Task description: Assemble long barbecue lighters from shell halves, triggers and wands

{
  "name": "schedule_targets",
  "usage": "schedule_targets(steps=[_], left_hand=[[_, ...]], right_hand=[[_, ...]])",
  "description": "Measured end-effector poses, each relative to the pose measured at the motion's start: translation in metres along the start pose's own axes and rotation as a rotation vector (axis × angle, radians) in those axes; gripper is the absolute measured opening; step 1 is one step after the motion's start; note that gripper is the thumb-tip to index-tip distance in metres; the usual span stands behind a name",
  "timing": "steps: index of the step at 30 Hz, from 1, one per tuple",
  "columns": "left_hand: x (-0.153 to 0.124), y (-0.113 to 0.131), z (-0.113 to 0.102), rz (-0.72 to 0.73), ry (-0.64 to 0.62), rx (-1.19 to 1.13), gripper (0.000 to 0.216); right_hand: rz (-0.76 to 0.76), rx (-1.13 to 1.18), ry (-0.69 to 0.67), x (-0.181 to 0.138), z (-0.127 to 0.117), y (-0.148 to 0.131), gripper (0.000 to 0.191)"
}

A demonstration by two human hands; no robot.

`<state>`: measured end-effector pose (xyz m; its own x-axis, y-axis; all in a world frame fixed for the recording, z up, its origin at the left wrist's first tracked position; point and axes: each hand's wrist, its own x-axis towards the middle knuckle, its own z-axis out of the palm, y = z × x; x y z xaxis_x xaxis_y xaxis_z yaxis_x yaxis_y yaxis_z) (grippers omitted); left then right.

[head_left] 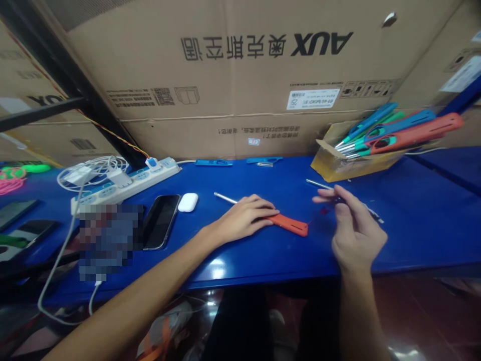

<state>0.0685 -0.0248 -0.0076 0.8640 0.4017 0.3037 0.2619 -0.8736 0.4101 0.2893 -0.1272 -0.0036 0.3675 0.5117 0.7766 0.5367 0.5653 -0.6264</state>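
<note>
A: What is at the left end of the blue table [413, 225]?

B: A white power strip [128, 183] near the back edge, then a black phone [161, 220] and a small white case [188, 202].

A: And the left hand [244, 218]?

B: It lies flat, fingers close together, pressing on an orange tool [291, 224] near the middle of the table.

A: The right hand [355, 230]?

B: It pinches a thin metal tool [319, 184] just above the table.

A: What is behind it?

B: 1 cardboard box [349, 165] of colored tools at the back edge.

Two hands [244, 218], one earbud case [188, 202]
</note>
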Motion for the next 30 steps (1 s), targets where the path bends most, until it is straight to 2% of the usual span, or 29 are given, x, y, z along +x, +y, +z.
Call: schedule_targets(steps=[3,9,14,17,20,23,30], left_hand=[[-0.0001,0.0003,0.0003,0.009,0.002,-0.001,0.034],[-0.0004,0.0005,0.0016,0.026,0.014,-0.002,0.034],[-0.0013,0.0009,0.0013,0.028,0.015,-0.008,0.034],[-0.0015,0.0007,0.0013,0.031,0.015,0.000,0.034],[-0.0015,0.0003,0.0017,0.034,0.016,0.006,0.034],[-0.0014,0.0000,0.0019,0.030,0.018,0.008,0.034],[-0.0032,0.0045,0.0011,0.025,0.010,0.050,0.034]], right_hand=[[0.020,0.054,0.032,0.0000,0.0024,0.0011,0.031],[-0.049,-0.011,0.058,0.0060,0.0007,0.0060,0.023],[-0.008,-0.028,-0.001,0.0052,-0.0013,-0.0028,0.026],[0.028,0.018,0.044,0.0063,-0.0014,-0.0008,0.019],[-0.014,-0.057,0.093,0.0079,-0.0022,0.0044,0.020],[-0.049,-0.067,0.092,0.0070,-0.0019,0.0050,0.014],[-0.017,0.059,0.022,0.0041,0.0040,0.0032,0.025]])
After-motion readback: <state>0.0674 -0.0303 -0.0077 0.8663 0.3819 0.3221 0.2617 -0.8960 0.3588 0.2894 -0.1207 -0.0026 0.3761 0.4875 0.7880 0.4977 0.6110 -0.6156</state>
